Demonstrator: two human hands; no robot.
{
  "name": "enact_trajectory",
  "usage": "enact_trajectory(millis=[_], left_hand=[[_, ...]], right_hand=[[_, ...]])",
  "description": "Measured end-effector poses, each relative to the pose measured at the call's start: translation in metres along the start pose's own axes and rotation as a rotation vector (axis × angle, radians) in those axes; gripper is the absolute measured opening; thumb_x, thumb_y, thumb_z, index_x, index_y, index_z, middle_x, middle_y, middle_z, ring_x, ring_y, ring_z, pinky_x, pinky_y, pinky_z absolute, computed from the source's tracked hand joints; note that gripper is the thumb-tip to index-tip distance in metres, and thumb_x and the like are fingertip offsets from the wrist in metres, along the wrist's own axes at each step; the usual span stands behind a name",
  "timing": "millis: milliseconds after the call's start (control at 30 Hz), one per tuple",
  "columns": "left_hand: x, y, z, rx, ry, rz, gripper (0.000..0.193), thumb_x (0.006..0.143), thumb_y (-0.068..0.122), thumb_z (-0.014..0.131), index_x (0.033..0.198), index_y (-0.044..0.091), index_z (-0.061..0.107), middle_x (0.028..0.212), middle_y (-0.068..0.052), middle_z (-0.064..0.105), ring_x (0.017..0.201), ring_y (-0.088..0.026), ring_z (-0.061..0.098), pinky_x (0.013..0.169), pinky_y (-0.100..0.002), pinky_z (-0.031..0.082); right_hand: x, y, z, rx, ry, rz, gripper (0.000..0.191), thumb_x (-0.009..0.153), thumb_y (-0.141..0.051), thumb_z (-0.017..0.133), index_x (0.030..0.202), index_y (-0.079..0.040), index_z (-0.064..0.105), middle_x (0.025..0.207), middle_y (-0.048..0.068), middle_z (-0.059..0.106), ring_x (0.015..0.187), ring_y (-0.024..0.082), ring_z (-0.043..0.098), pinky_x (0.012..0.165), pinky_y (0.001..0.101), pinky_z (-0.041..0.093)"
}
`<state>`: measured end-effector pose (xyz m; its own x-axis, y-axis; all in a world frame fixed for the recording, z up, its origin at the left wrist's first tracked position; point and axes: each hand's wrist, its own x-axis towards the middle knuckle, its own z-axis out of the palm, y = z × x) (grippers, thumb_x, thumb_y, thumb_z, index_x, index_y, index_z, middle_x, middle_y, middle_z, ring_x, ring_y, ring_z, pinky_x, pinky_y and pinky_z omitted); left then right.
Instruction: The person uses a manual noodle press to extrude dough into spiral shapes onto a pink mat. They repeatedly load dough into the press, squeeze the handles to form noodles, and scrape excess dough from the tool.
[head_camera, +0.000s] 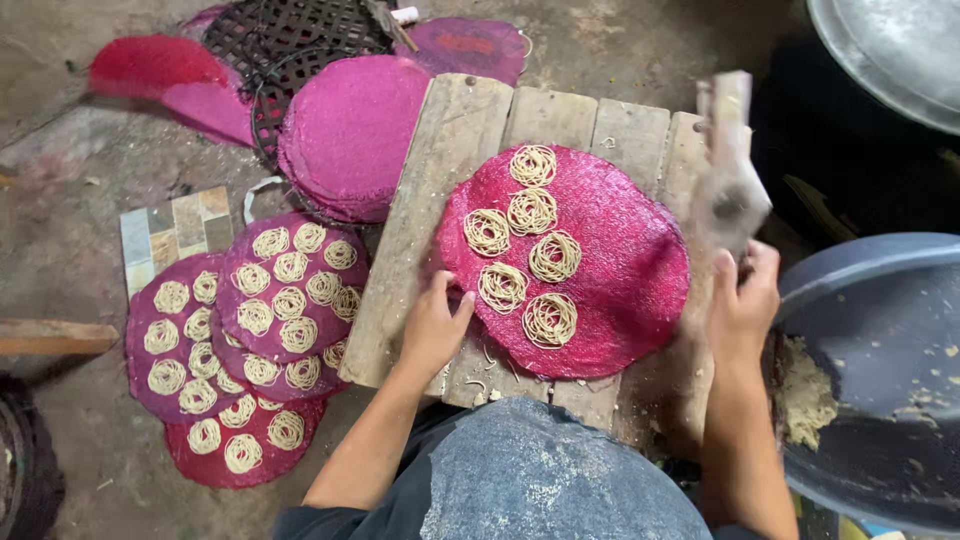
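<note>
Left of the plank board (440, 160), three round woven mats (290, 300), pink and red and coarse in weave, overlap on the gritty floor, each dotted with pale coiled noodle nests. Behind them, at the board's far left corner, lies a stack of bare magenta mats (350, 135) over a dark lattice tray (290, 40). On the rough, grey, flour-dusted board rests a round red mat (620, 270) bearing six stringy noodle coils (520, 250). The left hand (432, 325) presses the red mat's near-left edge, fingers curled on the rim. Right of the board, the right hand (745, 295) closes around a blurred wooden noodle press (730, 170) held above the board's right edge. Farther right sits a dark basin (880, 320) holding crumbly pale dough (805, 395).
</note>
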<state>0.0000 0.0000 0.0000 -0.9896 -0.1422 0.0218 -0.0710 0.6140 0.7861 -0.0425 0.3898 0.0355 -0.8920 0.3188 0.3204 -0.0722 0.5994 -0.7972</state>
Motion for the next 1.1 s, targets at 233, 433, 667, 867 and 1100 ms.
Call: enact_trajectory(millis=[233, 433, 667, 867, 1100], left_hand=[[0.001, -0.011, 0.023, -0.276, 0.017, -0.093, 0.047, 0.093, 0.018, 0.069, 0.127, 0.002, 0.040, 0.106, -0.021, 0.068, 0.092, -0.030, 0.074, 0.077, -0.040, 0.060], [0.011, -0.011, 0.008, -0.274, -0.030, -0.123, 0.053, 0.090, 0.013, 0.069, 0.132, 0.003, 0.037, 0.107, -0.016, 0.070, 0.090, -0.026, 0.074, 0.075, -0.037, 0.060], [0.017, -0.014, 0.036, -0.388, -0.017, -0.073, 0.055, 0.090, 0.008, 0.069, 0.134, 0.002, 0.037, 0.107, -0.017, 0.069, 0.089, -0.020, 0.071, 0.074, -0.033, 0.060], [0.025, -0.008, 0.047, -0.377, -0.020, -0.100, 0.052, 0.093, 0.010, 0.068, 0.133, 0.004, 0.036, 0.113, -0.018, 0.072, 0.092, -0.021, 0.071, 0.078, -0.033, 0.058], [0.035, 0.002, 0.042, -0.337, -0.015, -0.065, 0.057, 0.090, 0.008, 0.069, 0.135, 0.005, 0.035, 0.116, -0.019, 0.070, 0.096, -0.024, 0.072, 0.082, -0.037, 0.058]], right_hand=[[0.097, 0.047, 0.045, -0.619, -0.007, -0.285, 0.039, 0.098, -0.030, 0.078, 0.122, -0.005, 0.061, 0.107, 0.020, 0.065, 0.100, 0.041, 0.061, 0.085, 0.0521, 0.045], [0.093, 0.043, 0.056, -0.698, 0.000, -0.386, 0.040, 0.091, -0.032, 0.081, 0.120, -0.009, 0.065, 0.106, 0.014, 0.066, 0.101, 0.036, 0.060, 0.085, 0.0478, 0.044], [0.057, 0.047, 0.025, -0.439, -0.040, -0.198, 0.026, 0.096, -0.022, 0.071, 0.116, -0.007, 0.068, 0.109, 0.014, 0.064, 0.094, 0.033, 0.063, 0.085, 0.0445, 0.050], [0.020, 0.074, 0.024, -0.586, 0.004, -0.386, 0.032, 0.094, -0.020, 0.070, 0.119, -0.001, 0.071, 0.105, 0.022, 0.068, 0.091, 0.039, 0.068, 0.076, 0.0442, 0.055], [0.042, 0.082, 0.017, -0.224, -0.221, 0.350, 0.040, 0.093, -0.028, 0.075, 0.125, -0.005, 0.070, 0.083, 0.017, 0.072, 0.072, 0.026, 0.068, 0.069, 0.0392, 0.054]])
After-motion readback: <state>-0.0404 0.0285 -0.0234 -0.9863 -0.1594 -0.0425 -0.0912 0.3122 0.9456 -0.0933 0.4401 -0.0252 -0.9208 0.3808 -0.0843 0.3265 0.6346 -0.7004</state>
